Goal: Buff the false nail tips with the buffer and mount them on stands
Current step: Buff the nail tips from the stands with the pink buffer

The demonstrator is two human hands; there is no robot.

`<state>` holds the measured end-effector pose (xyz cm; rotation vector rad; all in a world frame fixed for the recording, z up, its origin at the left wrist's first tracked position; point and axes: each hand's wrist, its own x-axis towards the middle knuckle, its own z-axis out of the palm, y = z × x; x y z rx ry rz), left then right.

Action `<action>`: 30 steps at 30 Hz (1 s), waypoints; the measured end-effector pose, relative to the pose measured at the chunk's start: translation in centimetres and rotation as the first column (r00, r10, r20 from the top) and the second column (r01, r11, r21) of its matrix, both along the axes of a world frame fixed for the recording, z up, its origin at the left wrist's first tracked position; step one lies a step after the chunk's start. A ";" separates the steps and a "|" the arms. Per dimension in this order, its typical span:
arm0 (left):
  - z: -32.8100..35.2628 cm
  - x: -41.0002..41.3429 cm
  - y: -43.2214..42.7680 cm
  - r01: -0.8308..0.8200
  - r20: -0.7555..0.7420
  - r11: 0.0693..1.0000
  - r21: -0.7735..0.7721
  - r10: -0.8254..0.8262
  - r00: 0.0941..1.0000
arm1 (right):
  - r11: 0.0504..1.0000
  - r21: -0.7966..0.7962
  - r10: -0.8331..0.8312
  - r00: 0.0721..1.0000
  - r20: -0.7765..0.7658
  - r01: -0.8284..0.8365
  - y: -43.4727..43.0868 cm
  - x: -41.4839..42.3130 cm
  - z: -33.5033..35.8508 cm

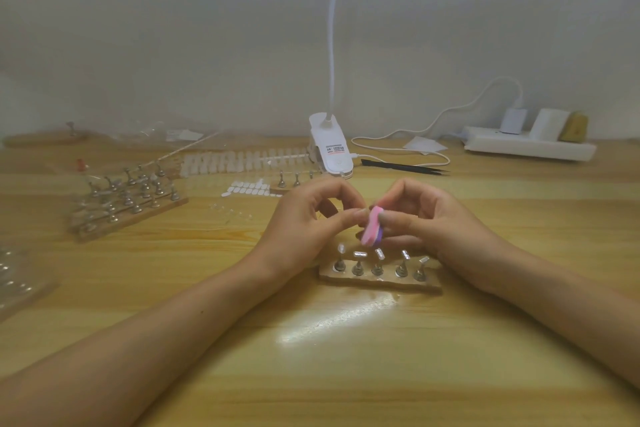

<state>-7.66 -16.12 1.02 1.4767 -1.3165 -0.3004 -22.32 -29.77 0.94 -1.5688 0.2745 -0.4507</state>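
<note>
Desk: Buffer [372, 227] position is requested, w/ grip details.

Field: Pink-and-purple block is shown held in the R hand [433, 218]. It is clamped btwn thumb and curled fingers, and the forefinger is laid on its right face. It is tilted, w/ the top end leaned toward the L hand [304, 218].

Desk: And the L hand?

Field: Thumb and forefinger are pressed together at the block's upper left edge. A small pale nail tip [360, 214] is pinched there and set against the pink face. It is blurred, so its outline can't be made out. Remaining fingers are curled in loosely.

Desk: Stands?

Field: Five metal stands [377, 267] are seen in a row on a wooden strip [381, 282], just below both hands in the frame and nearer the camera. A whitish tip [341, 248] is carried on the leftmost; the other four tops are silvery, and what's on them can't be told.

Desk: Background?

Field: More stands are racked at left [128, 198]. A row of white tips [242, 161] is laid beside a clip lamp [330, 149], w/ black tweezers [405, 168] and a power strip [530, 147] at rear right. All is set on a wood-grain table [346, 374].
</note>
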 end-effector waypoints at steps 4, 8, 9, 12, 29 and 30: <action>0.0 -0.1 0.0 0.016 0.031 1.000 -0.005 -0.016 0.999 | 0.993 0.062 -0.105 0.993 0.050 0.102 -0.2 0.0 0.0; 0.0 0.1 -0.1 -0.003 0.024 1.000 -0.003 0.003 1.000 | 1.000 -0.017 0.005 1.000 -0.014 -0.005 0.2 -0.1 0.1; 0.0 0.0 -0.1 0.005 0.031 1.000 0.004 -0.005 1.000 | 1.000 -0.010 -0.020 1.000 -0.005 0.020 0.3 0.0 0.1; -0.1 0.1 -0.1 0.003 0.005 1.000 0.003 -0.003 1.000 | 0.991 0.066 -0.118 0.992 0.044 0.115 0.0 0.0 0.1; -0.1 0.1 -0.1 -0.014 -0.031 0.999 -0.032 0.013 0.999 | 0.997 0.019 -0.080 0.997 0.020 0.079 -0.1 0.0 0.1; -0.1 0.0 0.0 -0.007 -0.020 1.000 -0.024 0.006 1.000 | 0.998 0.005 -0.056 0.998 0.010 0.056 0.0 0.0 0.1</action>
